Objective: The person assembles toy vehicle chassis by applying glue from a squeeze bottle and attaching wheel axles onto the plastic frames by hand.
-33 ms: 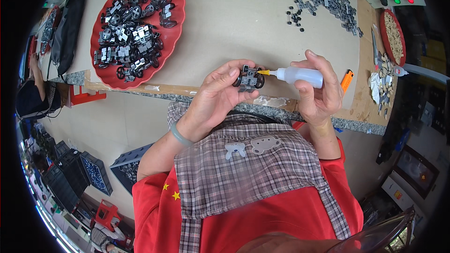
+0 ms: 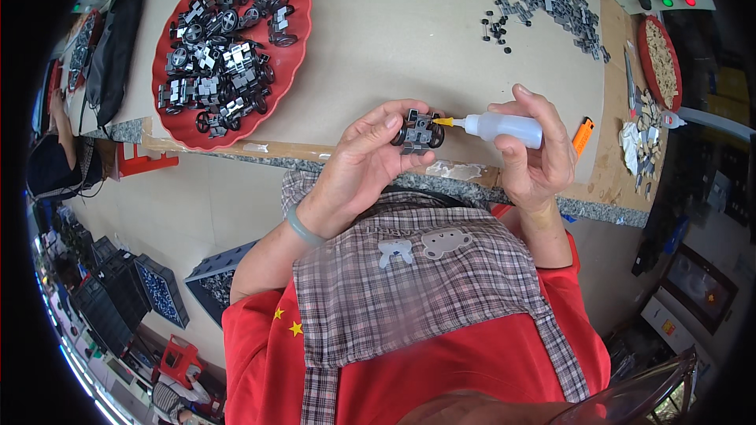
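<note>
My left hand [image 2: 364, 145] is closed around a small toy vehicle chassis [image 2: 417, 135], grey with black wheels, held just above the near table edge. In my right hand [image 2: 545, 142] lies a translucent squeeze bottle [image 2: 512, 127], tilted sideways, gripped between thumb and fingers. Its narrow yellow tip [image 2: 443, 121] points left and reaches the chassis; whether any liquid comes out is too small to see. To the left, a red scalloped tray [image 2: 296, 47] holds a heap of similar grey-and-black wheeled chassis [image 2: 228, 63].
Loose grey parts [image 2: 563, 12] and small black wheel pieces [image 2: 494, 27] lie at the far right of the table. An orange-handled cutter [image 2: 583, 135] rests right of my right hand. Beyond it are scattered flat scraps [image 2: 647, 142] and a red bowl [image 2: 646, 71] of beige pieces.
</note>
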The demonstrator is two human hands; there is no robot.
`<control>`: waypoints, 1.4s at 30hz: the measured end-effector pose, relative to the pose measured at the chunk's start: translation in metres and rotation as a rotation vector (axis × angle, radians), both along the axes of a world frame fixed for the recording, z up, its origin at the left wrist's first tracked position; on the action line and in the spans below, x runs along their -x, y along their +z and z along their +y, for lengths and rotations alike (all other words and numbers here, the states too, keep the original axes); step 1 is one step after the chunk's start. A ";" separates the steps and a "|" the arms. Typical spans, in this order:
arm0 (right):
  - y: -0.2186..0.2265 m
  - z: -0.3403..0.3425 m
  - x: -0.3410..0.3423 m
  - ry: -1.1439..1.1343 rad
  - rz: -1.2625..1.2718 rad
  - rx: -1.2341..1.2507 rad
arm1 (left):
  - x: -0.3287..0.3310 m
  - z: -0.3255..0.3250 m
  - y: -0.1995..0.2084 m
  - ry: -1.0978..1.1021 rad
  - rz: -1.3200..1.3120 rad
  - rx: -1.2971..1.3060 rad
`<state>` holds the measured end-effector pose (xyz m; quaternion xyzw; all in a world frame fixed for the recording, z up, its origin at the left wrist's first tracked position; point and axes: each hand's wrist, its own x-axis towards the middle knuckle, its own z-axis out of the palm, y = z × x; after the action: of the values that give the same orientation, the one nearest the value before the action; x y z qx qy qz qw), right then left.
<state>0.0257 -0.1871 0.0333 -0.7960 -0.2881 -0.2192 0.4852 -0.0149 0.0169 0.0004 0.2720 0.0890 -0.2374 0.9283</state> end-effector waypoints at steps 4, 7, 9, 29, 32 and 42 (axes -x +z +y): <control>0.001 0.001 0.000 0.000 -0.026 0.035 | 0.000 0.000 0.001 0.019 -0.002 -0.026; 0.002 0.002 -0.001 0.002 -0.042 0.060 | 0.000 0.000 0.000 0.013 -0.014 -0.030; 0.001 0.002 -0.001 0.007 -0.055 0.056 | 0.000 0.000 0.000 0.013 -0.015 -0.031; -0.004 -0.003 0.006 0.026 0.001 0.028 | -0.002 0.001 -0.003 0.057 0.026 0.075; -0.002 -0.003 0.009 0.016 -0.022 0.063 | -0.001 0.001 -0.004 0.063 0.014 0.090; -0.005 -0.002 0.006 0.001 -0.078 0.096 | -0.001 0.001 -0.003 0.071 0.035 0.087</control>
<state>0.0194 -0.1889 0.0288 -0.8090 -0.3173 -0.2359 0.4349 -0.0136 0.0180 -0.0025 0.2240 0.1044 -0.2129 0.9453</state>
